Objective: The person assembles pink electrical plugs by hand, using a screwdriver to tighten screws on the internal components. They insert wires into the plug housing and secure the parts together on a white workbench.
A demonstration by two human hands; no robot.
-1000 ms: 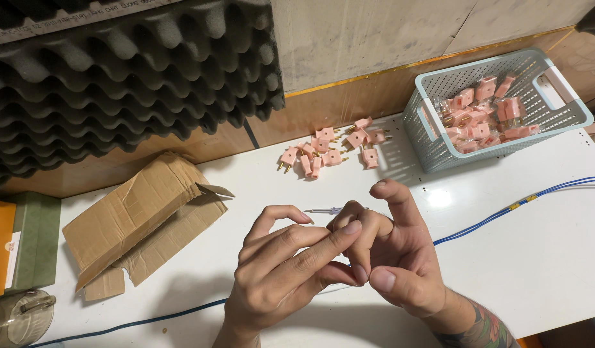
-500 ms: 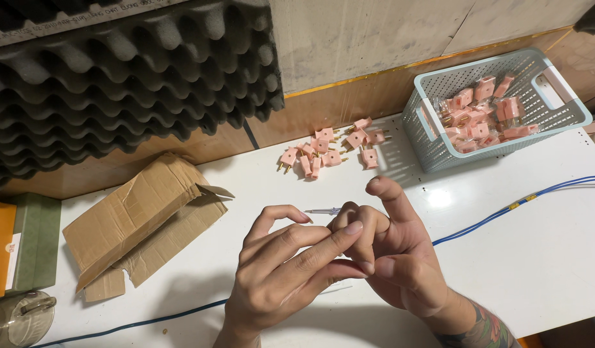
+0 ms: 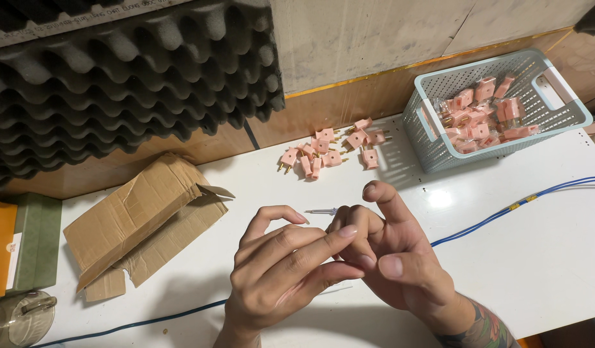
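My left hand and my right hand meet over the white table, fingers curled together around something small that is hidden between them. A thin metal tip, like a small screwdriver or wire end, sticks out to the left from my right hand's fingers. A blue cable runs from under my right hand to the right edge. Loose pink plugs with brass pins lie beyond my hands.
A pale blue plastic basket holding more pink plugs stands at the back right. A torn cardboard box lies at the left. Dark foam padding covers the back wall. A glass jar sits at the bottom left.
My hands have stayed together in the same spot. My right index finger has bent slightly; the fingers shift a little around the small hidden thing.
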